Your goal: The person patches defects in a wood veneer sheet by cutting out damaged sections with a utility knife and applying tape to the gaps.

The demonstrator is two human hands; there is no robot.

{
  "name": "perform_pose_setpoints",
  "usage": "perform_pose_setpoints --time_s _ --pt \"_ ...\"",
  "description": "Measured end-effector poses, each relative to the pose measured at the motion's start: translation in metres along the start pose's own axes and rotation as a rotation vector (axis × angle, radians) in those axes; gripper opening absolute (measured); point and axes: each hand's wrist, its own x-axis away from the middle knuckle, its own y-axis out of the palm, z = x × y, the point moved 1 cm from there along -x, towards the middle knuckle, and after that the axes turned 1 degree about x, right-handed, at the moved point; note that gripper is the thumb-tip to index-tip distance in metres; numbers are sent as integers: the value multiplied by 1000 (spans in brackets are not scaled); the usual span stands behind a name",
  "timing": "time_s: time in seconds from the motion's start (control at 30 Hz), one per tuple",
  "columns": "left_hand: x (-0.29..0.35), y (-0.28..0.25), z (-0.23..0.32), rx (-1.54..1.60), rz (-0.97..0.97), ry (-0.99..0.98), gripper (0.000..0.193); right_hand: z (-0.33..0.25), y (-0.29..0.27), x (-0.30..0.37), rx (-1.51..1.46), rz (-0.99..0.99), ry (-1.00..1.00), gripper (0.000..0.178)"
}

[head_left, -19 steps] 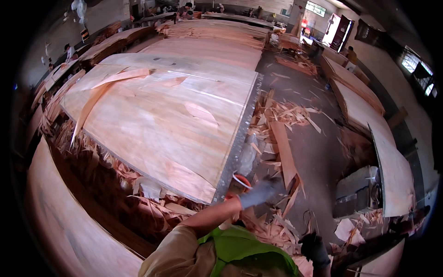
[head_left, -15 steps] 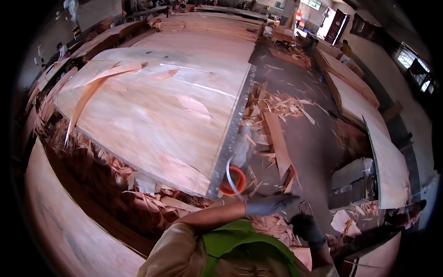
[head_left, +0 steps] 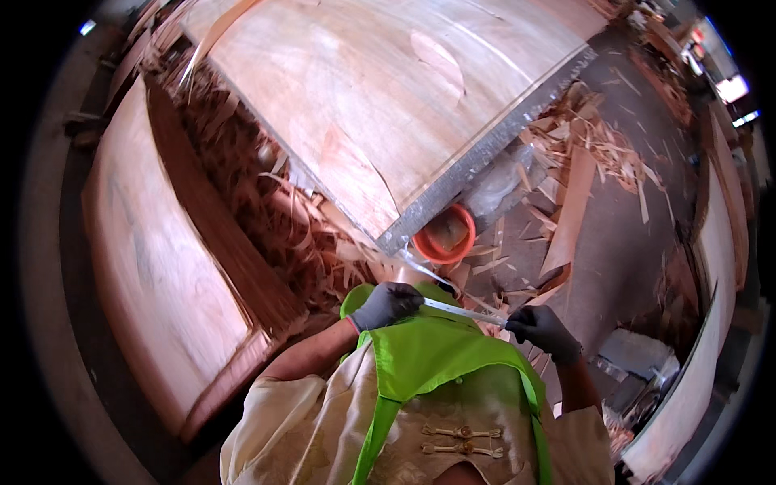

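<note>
My left hand [head_left: 388, 305], in a grey glove, is closed on one end of a narrow white strip of tape [head_left: 465, 312]. My right hand [head_left: 546, 330], in a dark glove, pinches the strip's other end. The tape stretches nearly straight between them, in front of my green apron [head_left: 440, 356]. Another pale length curls beyond it towards the bucket. Just past the hands an orange-red bucket [head_left: 440, 258] stands below the corner of a stack topped with pale wood veneer [head_left: 347, 89]. Whatever else the right fingers may hold cannot be made out.
To the left stands a second veneer stack [head_left: 162, 267] with a curved edge. Veneer scraps [head_left: 267, 202] fill the gap between the stacks. More offcuts [head_left: 574, 202] litter the floor on the right. A grey block-shaped object [head_left: 634, 353] and leaning sheets [head_left: 699, 339] are at the far right.
The view has tilted down and turned. My left hand has drawn back from reaching across to the right, and its fingers have closed. The tape now spans both hands.
</note>
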Motion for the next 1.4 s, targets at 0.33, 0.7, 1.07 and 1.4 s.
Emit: perform_pose_setpoints --time_s 0.33,0.7,1.07,1.4 --pt "14 5 -145 -170 653 -406 11 99 -134 -28 114 -252 146 16" --pt "-17 -11 -137 -464 724 -472 19 153 -217 -1 237 -160 344 25" --pt "-192 73 -67 -647 841 -48 15 133 -435 -49 190 1132 -121 34" --pt "-223 54 -108 -1042 953 -189 28 98 -58 -244 -535 168 -119 29"
